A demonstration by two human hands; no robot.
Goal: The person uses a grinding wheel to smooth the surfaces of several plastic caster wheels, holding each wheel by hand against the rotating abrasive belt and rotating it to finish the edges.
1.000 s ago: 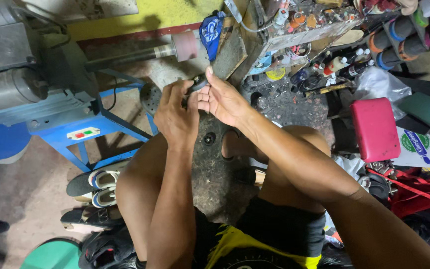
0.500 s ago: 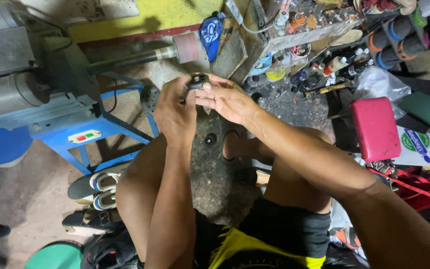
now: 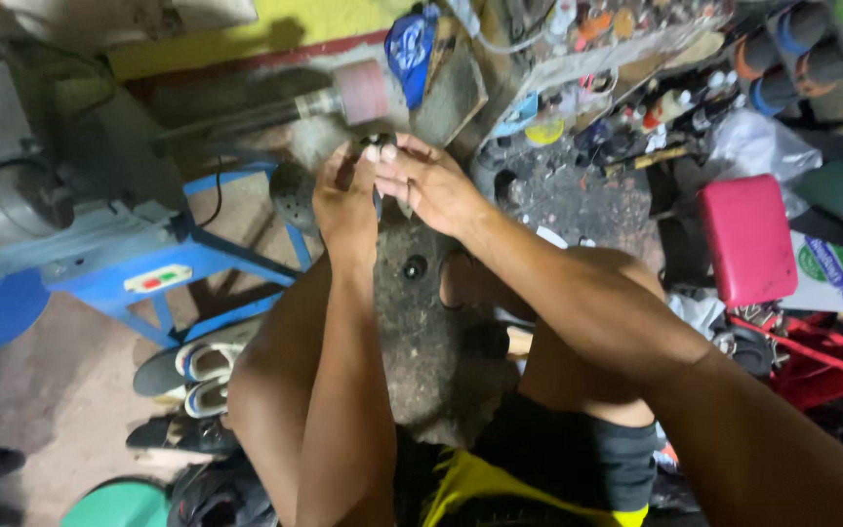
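Observation:
My left hand (image 3: 345,195) and my right hand (image 3: 426,181) meet in front of me, fingertips together on a small dark object (image 3: 379,142) that is mostly hidden by the fingers. They hold it above a worn, dark stone-like work block (image 3: 431,332) that stands between my bare knees. A round dark hole or bolt (image 3: 414,266) shows on the block's top. I cannot tell what the small object is.
A blue metal machine stand (image 3: 197,263) with a grey motor (image 3: 12,195) and a shaft with a pinkish roller (image 3: 358,91) stands left. Sandals (image 3: 197,366) lie on the floor. A cluttered tool shelf (image 3: 626,78) is behind; a red case (image 3: 748,239) is right.
Both hands have stayed joined on the small object, shifting slightly upward and away from me; the fingers have closed more tightly over it.

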